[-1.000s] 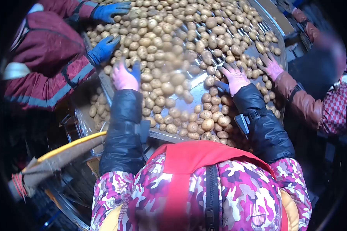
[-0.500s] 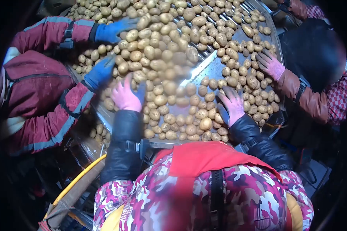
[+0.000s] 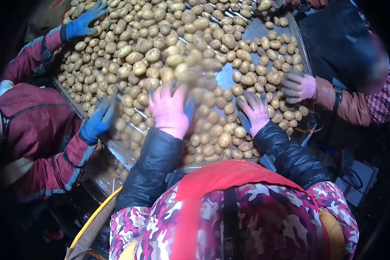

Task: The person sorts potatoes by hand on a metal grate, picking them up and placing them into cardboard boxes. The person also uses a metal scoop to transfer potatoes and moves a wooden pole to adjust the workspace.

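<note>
Potatoes (image 3: 153,55) lie in a thick layer over a metal sorting table (image 3: 256,31). My left hand (image 3: 171,109), in a pink glove with dark fingertips, rests palm down over the potatoes left of the middle, its fingers spread. Just beyond its fingertips the potatoes are blurred by motion. My right hand (image 3: 255,112), gloved the same way, lies on potatoes to the right with its fingers apart. Neither hand is closed round a potato. Between the two hands sits a loose group of potatoes, and a bare bluish patch of metal shows above it.
On the left, a co-worker's blue-gloved hands (image 3: 99,121) reach over the potatoes. A co-worker's pink-gloved hand (image 3: 300,87) is at the right edge, near my right hand. Another hand holds a potato (image 3: 264,5) at the top right. A yellow hose-like edge (image 3: 93,216) runs at lower left.
My left hand has moved right, towards the middle; my right hand has shifted slightly. Potatoes now cover much of the bare metal. The left co-worker's hands have moved apart.
</note>
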`<state>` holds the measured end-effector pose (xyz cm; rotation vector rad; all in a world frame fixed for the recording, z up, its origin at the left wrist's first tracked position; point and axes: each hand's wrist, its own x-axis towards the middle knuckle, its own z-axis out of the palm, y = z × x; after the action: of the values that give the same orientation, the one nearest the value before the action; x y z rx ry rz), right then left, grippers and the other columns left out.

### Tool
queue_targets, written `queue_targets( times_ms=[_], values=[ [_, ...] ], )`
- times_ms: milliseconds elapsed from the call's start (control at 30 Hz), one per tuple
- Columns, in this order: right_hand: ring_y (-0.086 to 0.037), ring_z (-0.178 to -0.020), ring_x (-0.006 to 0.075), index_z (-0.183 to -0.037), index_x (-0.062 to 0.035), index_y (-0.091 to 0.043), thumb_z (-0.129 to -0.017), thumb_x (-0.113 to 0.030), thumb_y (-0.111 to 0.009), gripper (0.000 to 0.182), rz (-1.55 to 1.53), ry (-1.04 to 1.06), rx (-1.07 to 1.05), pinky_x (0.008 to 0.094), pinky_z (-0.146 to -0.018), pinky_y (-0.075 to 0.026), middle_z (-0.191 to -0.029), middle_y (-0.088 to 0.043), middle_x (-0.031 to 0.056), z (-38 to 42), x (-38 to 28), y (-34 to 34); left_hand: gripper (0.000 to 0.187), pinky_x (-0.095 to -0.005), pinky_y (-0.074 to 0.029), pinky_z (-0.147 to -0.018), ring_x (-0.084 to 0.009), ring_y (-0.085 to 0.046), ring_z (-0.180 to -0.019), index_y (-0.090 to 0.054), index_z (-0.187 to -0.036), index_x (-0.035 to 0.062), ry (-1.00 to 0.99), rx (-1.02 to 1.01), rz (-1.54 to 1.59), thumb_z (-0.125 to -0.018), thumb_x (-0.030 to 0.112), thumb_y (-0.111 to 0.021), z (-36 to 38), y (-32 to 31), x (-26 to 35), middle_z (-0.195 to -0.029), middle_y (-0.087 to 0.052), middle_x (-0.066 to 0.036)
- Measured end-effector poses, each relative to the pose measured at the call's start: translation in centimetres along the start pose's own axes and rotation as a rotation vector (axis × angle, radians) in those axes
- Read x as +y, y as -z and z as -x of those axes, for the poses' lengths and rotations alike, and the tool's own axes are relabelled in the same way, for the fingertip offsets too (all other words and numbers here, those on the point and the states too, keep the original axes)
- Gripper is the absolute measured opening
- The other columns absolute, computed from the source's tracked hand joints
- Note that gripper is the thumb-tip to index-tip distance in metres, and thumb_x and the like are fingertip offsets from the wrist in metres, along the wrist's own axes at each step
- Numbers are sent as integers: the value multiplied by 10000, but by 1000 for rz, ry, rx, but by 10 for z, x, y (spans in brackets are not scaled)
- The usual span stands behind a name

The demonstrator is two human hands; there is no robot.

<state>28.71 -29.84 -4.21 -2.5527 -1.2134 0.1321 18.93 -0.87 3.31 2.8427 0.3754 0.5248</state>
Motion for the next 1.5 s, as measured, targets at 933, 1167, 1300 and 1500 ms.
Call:
queue_targets(
  times_ms=[933, 1167, 1300, 1500],
  values=[
    [-372, -1486, 339, -1481, -217, -521, -905, -452, -617, 630, -87, -9, -54, 669, -1208, -180, -1592, -427, 115, 6, 22, -1, 360, -437, -515, -914, -324, -633, -1086, -709, -1017, 97, -73, -522, -448, -873, 427, -716, -97, -61, 50, -1076, -703, -105],
    [-386, -1472, 342, -1481, -204, -515, -913, -434, -614, 620, -63, 4, -59, 644, -1208, -199, -1570, -442, 123, 5, 20, 6, 333, -495, -559, -937, -375, -670, -1130, -583, -1307, 124, 15, -657, -338, -978, 143, -531, -118, -78, 95, -1283, -597, -197],
    [-613, -1228, 318, -1286, -158, -665, -910, -400, -643, 448, -233, -16, 104, 558, -1088, -409, -1294, -666, 133, -17, 21, 25, 317, -477, -558, -954, -373, -654, -1170, -601, -1278, 75, 12, -644, -344, -981, 130, -504, -119, -85, 82, -1300, -602, -200],
    [-657, -1082, 406, -1282, -117, -641, -986, -246, -561, 333, -11, -265, -2, 491, -925, -533, -1210, -672, 213, -117, 88, 70, 272, -473, -562, -940, -361, -659, -1163, -647, -1206, 77, 41, -677, -298, -978, 145, -516, -116, -52, 76, -1266, -638, -176]
  ],
)
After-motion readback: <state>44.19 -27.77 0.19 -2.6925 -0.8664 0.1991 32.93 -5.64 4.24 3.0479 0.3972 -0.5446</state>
